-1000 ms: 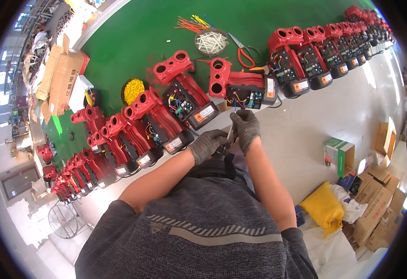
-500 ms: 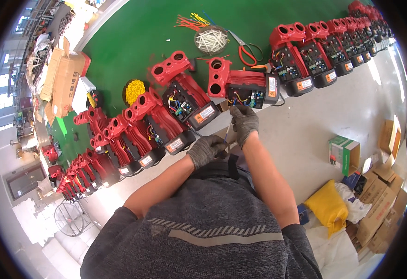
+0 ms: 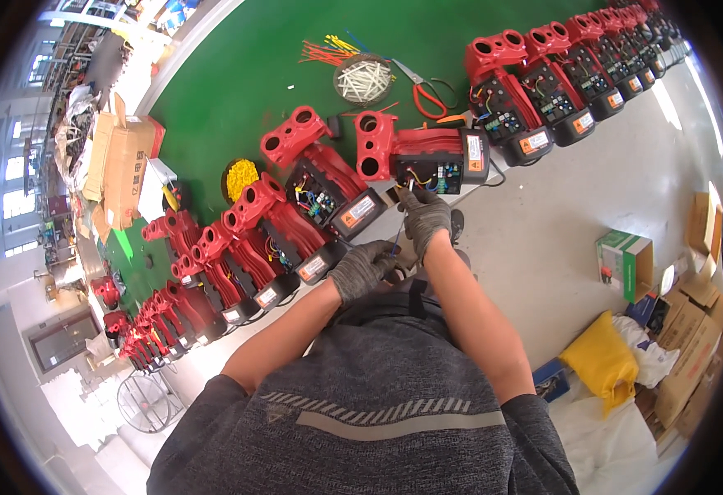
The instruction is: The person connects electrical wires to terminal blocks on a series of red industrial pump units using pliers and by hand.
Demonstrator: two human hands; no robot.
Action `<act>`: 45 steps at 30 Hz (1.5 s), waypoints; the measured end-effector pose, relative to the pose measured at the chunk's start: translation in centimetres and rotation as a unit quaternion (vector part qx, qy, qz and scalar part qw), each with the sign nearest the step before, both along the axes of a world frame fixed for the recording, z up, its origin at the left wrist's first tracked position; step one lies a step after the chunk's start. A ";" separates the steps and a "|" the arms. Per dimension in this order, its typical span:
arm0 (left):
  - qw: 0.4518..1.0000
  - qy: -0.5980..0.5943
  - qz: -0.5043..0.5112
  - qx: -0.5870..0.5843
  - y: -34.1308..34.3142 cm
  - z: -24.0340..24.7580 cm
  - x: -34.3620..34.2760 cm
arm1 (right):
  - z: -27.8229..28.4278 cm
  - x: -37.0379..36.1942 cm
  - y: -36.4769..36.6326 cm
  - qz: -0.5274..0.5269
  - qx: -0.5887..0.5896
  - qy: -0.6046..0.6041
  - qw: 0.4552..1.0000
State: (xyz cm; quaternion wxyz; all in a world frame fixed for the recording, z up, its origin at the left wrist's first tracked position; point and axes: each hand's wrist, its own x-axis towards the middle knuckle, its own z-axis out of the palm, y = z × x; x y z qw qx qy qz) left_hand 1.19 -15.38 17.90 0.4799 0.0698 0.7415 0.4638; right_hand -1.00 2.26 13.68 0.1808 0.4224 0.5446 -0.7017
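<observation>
Both of my hands wear grey gloves. My right hand [image 3: 425, 219] is closed at the open side of a red and black motor unit [image 3: 432, 140], its fingertips pinching a small white tube [image 3: 412, 186]. A thin dark-blue wire [image 3: 397, 237] runs between my hands. Lower and to the left, my left hand [image 3: 365, 271] is closed around the wire's lower end; its fingertips are partly hidden. Coloured wires and a circuit board [image 3: 444, 177] show inside the unit. Just left of it lies a similar red unit [image 3: 328, 177] with its board exposed.
On the green table [image 3: 238, 74] stand a bowl of white tubes [image 3: 364, 80], coloured wires [image 3: 328, 51], scissors [image 3: 422, 91] and a bowl of yellow pieces [image 3: 241, 178]. More red units [image 3: 535, 107] line the edge both ways. A green box [image 3: 624, 264] and yellow sack [image 3: 601, 359] lie right.
My right hand has moved slightly left, and the white tube now sits up at its fingertips by the unit; earlier it showed lower, between my hands. The view has shifted a little.
</observation>
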 end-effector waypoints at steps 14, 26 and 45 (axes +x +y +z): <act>0.967 0.238 0.052 -0.076 2.5 -3.3 -1.9 | -1.4 0.8 -2.8 -0.077 0.101 0.097 0.987; 0.967 0.220 -0.060 -0.112 5.2 -1.4 -4.6 | -3.0 1.1 -2.5 -0.116 0.008 0.098 0.988; 0.925 0.203 -0.193 -0.259 6.4 0.6 -8.1 | -1.0 1.3 -1.8 -0.129 -0.023 0.135 0.982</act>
